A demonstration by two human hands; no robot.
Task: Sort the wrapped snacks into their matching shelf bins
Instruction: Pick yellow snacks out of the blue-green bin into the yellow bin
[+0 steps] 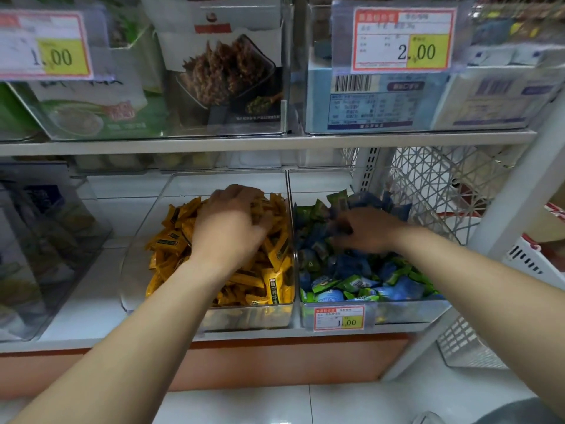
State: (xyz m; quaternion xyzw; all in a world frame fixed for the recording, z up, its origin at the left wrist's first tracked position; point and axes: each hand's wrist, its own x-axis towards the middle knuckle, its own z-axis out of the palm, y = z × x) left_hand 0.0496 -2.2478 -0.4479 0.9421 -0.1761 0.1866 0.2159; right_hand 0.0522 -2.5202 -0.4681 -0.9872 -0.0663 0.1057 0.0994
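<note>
My left hand (pixel 229 228) is palm-down on the heap of yellow wrapped snacks (pixel 275 283), its fingers bent into the far part of the pile. They are smeared with motion, so I cannot tell whether they grip a packet or only press on the heap. My right hand (pixel 371 229) lies in the next bin over, on the blue and green wrapped snacks (pixel 367 283). Its fingers point left toward the dividing wall and are bunched among blue packets. They are blurred too, and I cannot tell if they are pinching one. The two hands are apart, one in each bin. The yellow packets fill the middle clear bin (pixel 244 319). The blue and green ones are mixed together in the right clear bin (pixel 403 313), which touches it side by side and carries a small price tag (pixel 338 318) reading 1.00 on its near wall. Both bins stand on the white lower shelf (pixel 76 316), and farther left on it is another clear bin (pixel 46 240) of bagged goods, too blurred to read. Right of the bins a white lattice panel (pixel 428 185) closes the shelf's end. On the upper shelf (pixel 275 143) stand clear bins of boxed goods, with a 1.00 tag (pixel 46 45) at the left and a 2.00 tag (pixel 403 39) at the right. Pale floor tiles (pixel 275 405) show nearest me.
</note>
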